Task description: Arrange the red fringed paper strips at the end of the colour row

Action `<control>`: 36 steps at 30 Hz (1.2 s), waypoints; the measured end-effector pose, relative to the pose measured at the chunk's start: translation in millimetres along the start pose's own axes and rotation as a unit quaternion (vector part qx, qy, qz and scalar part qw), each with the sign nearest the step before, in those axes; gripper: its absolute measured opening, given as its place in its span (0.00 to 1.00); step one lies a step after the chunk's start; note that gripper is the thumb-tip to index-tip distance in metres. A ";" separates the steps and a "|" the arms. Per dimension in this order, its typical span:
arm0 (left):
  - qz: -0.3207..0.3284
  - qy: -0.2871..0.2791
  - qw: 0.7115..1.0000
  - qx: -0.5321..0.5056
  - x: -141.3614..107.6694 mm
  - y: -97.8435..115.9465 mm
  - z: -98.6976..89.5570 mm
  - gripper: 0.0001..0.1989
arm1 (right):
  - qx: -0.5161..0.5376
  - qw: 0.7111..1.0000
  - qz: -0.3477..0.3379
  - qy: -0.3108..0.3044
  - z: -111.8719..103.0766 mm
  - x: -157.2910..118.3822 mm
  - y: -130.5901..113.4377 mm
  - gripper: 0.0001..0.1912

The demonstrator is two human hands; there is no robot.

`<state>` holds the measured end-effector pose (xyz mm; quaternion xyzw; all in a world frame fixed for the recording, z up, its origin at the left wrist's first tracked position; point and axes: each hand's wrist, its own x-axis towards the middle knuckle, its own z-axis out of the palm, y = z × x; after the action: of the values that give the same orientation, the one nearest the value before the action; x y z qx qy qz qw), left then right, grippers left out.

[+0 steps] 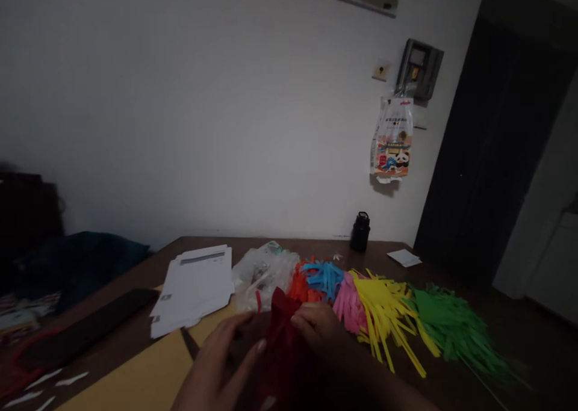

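Observation:
A dark red, thin crumpled sheet (282, 339), paper or plastic, stands upright at the bottom centre; its lower part is lost in shadow. The thumb and fingers of my right hand (318, 327) are closed on its upper edge. On the other side is my left hand (221, 363), with thumb and forefinger spread and the thumb tip close to the sheet. I cannot tell whether that thumb touches it. Just behind the hands lie fringed paper bundles: orange (298, 284), blue (326, 278), pink (350, 305), yellow (388, 305) and green (454, 321).
Left of the clear plastic bag (264, 272) is a stack of white papers (196, 287). A yellowish board (139, 369) lies under my left side, near white scraps (72, 379). A black bottle (360, 233) and white cards (404, 257) stand towards the table's back.

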<state>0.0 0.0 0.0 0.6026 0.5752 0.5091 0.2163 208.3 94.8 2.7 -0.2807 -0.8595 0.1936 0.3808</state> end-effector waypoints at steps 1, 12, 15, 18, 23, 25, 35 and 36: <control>0.018 -0.047 0.999 0.011 13.4 7.0 5.6 0.22 | 0.006 1.000 -0.002 -0.002 -2.0 -1.8 0.1 0.19; 0.031 -0.163 0.986 -0.017 66.2 23.1 42.8 0.15 | 0.001 0.983 0.073 0.168 -12.6 -23.2 24.5 0.15; 0.018 -0.173 0.984 -0.038 66.6 16.1 49.2 0.16 | -0.045 0.984 0.065 0.162 -7.1 -28.7 17.5 0.21; 0.000 -0.172 0.983 -0.068 61.9 8.7 54.7 0.16 | -0.088 0.986 0.045 0.135 -0.3 -32.4 16.0 0.15; -0.051 -0.174 0.975 -0.127 54.5 -0.5 56.7 0.19 | -0.064 0.991 0.043 0.110 -1.3 -32.4 19.2 0.07; -0.079 -0.179 0.968 -0.154 53.3 -3.9 55.3 0.21 | -0.019 0.994 0.056 0.097 -5.0 -31.0 17.2 0.09; -0.140 -0.171 0.952 -0.213 43.2 -4.8 48.6 0.21 | 0.147 0.980 0.129 0.038 -10.6 -31.4 9.6 0.09; -0.136 -0.167 0.953 -0.211 43.2 -4.6 48.0 0.20 | 0.156 0.978 0.133 0.039 -10.8 -31.8 9.5 0.08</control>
<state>31.5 56.2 -6.8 0.5359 0.4866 0.4769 0.4986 237.2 83.4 -13.0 -0.3368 -0.7584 0.3627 0.4241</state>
